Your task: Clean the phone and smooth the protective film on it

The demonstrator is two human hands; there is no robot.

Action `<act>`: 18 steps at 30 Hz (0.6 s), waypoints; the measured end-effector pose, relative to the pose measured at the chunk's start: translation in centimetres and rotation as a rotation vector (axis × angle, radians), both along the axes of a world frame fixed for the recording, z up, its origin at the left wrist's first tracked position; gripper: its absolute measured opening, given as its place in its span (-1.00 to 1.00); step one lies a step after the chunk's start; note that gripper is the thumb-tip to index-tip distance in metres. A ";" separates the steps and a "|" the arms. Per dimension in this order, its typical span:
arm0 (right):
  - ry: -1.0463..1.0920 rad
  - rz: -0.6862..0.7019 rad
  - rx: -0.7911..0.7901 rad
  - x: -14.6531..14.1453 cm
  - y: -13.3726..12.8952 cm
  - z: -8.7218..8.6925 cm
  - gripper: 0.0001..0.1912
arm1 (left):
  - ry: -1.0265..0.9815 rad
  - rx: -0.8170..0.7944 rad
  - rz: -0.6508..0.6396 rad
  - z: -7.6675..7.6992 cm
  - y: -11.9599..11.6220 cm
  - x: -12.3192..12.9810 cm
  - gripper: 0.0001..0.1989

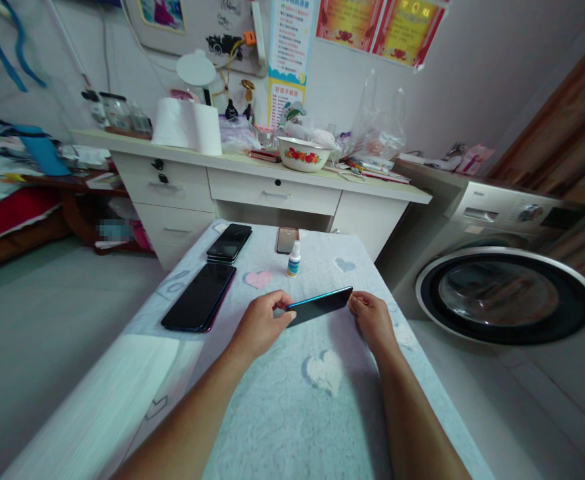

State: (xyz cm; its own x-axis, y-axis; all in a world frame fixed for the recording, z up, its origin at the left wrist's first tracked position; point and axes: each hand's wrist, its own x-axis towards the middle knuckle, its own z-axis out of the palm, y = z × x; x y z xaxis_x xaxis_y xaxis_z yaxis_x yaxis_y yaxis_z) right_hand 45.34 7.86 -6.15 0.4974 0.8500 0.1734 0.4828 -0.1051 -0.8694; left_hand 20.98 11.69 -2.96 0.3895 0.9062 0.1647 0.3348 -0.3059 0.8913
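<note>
A dark smartphone (pixel 321 307) with a bluish edge is held on its long side above the cloth-covered table, tilted up to the right. My left hand (pixel 264 320) pinches its left end between thumb and fingers. At the other end, my right hand (pixel 372 320) is closed with its fingertips against the phone's right edge; whether anything else is in those fingers is hidden. Beyond the phone stands a small white spray bottle (pixel 293 260) with a blue and yellow label. Behind the bottle lies a phone case (pixel 288 240), brownish and flat.
On the table's left side lie a large dark phone (pixel 200 297) and a stack of phones (pixel 229 243). Past the table is a white desk (pixel 272 190) bearing a flowered enamel bowl (pixel 304 157) and paper rolls (pixel 186 125). A washing machine (pixel 477 220) with its round door stands right.
</note>
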 end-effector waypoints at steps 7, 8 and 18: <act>-0.212 0.030 -0.126 0.1 -0.2 0.5 -0.77 | 0.088 0.120 0.029 0.2 -0.2 -0.2 -0.94; -0.211 0.032 -0.127 0.0 -0.2 0.7 -0.77 | 0.106 0.139 0.038 0.2 -0.2 -0.2 -0.94; 0.043 -0.015 0.005 -0.4 -0.2 0.9 -0.75 | 0.193 0.318 0.064 -0.3 0.1 -0.4 -0.93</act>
